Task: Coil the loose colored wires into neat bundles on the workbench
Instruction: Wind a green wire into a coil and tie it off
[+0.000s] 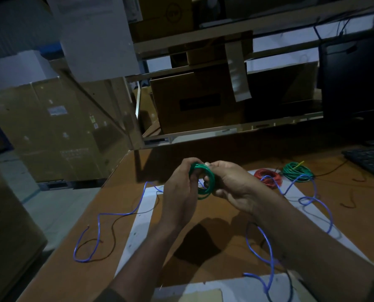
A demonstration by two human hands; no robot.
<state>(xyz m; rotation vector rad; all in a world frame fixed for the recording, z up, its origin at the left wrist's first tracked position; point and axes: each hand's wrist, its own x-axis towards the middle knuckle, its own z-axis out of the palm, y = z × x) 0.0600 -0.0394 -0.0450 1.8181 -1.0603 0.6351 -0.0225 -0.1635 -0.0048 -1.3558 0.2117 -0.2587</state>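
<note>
Both hands — left hand [179,192], right hand [234,188] — hold a green coil [205,182].

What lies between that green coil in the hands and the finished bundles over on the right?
Nothing solid. Both hands, left hand and right hand, grip the green coil above the workbench. Only a loose blue wire trails across the bench near the red bundle and green bundle.

Nothing readable anywhere here

There's a white sticker on the big box [57,127] up and left of the left hand [179,192], and a dark label on the box [199,103] above the hands, but both are too blurry.
</note>
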